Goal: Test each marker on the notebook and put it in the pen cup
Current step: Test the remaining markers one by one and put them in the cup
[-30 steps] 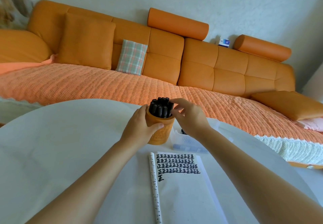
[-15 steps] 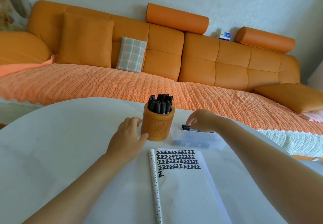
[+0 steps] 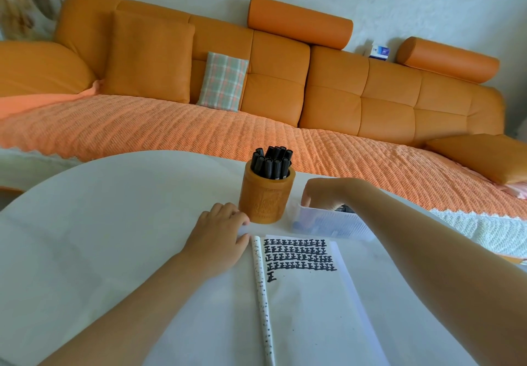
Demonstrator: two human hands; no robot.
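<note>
Head view. The pen cup (image 3: 266,196) stands upright toward the far edge of the table (image 3: 99,223), packed with capped black markers (image 3: 272,161), so judging by that most of the sorting is done.

Just right of the cup lies a clear plastic box (image 3: 333,224). The right hand (image 3: 325,194) dips into it from above, fingers pointing down behind the near wall. Its grip is hidden there: I cannot tell whether it pinches a marker or is only reaching. A dark object (image 3: 343,209) shows in the box behind the wrist, likely a remaining marker.

In front of the cup the notebook (image 3: 308,323) lies open, rows of black test strokes at the top of its right page and much blank paper below, kept close so a pen goes from box to page to cup in short moves.

The left hand (image 3: 219,237) rests just in front and left of the cup, grip relaxed and spread, holding nothing, probably steadying the page.

Room: wide bare table left of the cup. The box crowds the cup's right side, and the cup's mouth is nearly full, so another marker needs a careful drop between the caps. Beyond the cup is the table edge, then the sofa (image 3: 342,94).
</note>
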